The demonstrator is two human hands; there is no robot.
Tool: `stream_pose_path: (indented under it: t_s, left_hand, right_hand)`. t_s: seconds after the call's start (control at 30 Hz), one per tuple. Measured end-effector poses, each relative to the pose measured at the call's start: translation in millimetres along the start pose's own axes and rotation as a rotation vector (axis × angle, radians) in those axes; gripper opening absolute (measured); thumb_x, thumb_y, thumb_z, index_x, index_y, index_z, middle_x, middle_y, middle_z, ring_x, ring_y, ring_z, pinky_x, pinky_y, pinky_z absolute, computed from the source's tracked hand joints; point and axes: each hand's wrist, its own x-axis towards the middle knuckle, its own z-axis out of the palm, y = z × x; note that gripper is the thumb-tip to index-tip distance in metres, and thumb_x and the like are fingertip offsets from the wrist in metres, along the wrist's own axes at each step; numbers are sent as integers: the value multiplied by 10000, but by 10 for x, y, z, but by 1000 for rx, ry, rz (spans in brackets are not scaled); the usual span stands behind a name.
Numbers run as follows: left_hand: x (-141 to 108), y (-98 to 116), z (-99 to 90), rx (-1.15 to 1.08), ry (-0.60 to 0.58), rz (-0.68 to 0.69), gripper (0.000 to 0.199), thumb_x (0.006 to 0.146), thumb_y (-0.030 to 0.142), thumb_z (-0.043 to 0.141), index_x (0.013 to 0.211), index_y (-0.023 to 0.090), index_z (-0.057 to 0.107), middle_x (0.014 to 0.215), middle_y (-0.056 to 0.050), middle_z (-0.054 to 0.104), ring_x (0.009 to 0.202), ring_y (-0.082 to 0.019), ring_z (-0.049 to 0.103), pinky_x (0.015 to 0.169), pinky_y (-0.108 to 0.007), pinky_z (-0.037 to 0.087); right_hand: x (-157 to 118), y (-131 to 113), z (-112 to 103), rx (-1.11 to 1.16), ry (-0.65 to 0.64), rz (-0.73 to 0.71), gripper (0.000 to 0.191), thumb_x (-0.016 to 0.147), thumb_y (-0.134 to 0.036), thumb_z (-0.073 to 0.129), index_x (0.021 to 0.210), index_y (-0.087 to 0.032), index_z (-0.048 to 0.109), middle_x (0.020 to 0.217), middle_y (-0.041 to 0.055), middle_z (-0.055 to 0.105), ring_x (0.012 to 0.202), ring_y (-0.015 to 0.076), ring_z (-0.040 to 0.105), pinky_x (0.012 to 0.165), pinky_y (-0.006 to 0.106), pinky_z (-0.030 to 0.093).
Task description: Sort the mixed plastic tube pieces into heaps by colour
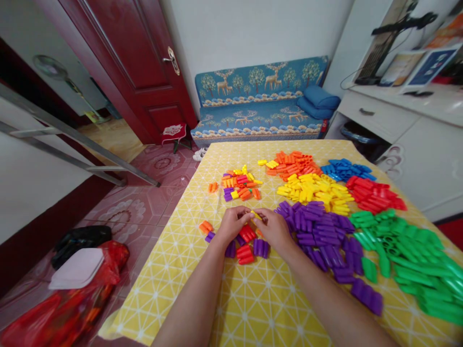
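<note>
My left hand (233,224) and my right hand (274,229) meet over the middle of the table. Between their fingertips is a small yellow plastic building piece (256,215), pinched from both sides and partly hidden by the fingers. Below the hands lie red building pieces (246,254) and purple building pieces (261,248), some of them covered by the fingers. Left of my left wrist are a few orange pieces (206,226). Beyond the hands sits a cluster of mixed orange, purple, red and yellow pieces (240,182).
Sorted heaps fill the table's right side: orange (294,165), yellow (316,190), blue (347,169), red (376,193), purple (321,231) and green (408,255). A patterned yellow cloth (177,270) covers the table. Behind stands a blue sofa (249,111); bags (83,246) lie on the floor left.
</note>
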Motion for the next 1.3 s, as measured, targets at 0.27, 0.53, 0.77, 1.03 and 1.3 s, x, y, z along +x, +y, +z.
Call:
stream_pose_path:
  t_s: [0.27,0.53,0.77,1.03,1.3]
  left_hand:
    - [-2,68,-25,52,44,5,337,885,417,554,869,128,726,701,-22,671,638,-136,560,621,-240,434]
    - [8,52,-47,97,149,62,326,944,315,443,1024,134,703,797,-52,696,784,-174,637,776,-294,488]
    - [1,95,-48,115,200,227,376,910,132,387,1186,183,637,1146,-88,689,1141,-196,608,1031,-373,438]
    - [-21,142,-36,66,127,196,361,949,221,407,1241,187,616,1128,-93,703,1095,-203,636,1004,-363,463]
    - [-29,124,-17,14,148,108,403,966,413,435,1232,168,612,1134,-107,696,910,-191,673,778,-300,541]
  right_hand:
    - [296,107,-572,977,485,367,284,652,-333,773,861,-207,628,777,2,676,717,152,668,659,288,577]
    - [209,-41,-445,1169,228,461,271,708,-338,748,929,-203,671,955,52,720,772,130,680,648,232,573]
    - [-9,-102,182,678,-77,267,392,647,-290,716,1025,-198,675,879,28,699,678,143,652,614,270,526]
    - [-79,-113,237,432,-114,115,154,756,-263,617,888,-202,668,737,-6,663,668,144,626,635,267,503]
    - [69,-106,-42,681,-10,273,251,646,-355,751,808,-198,641,648,-24,634,553,135,594,540,269,514]
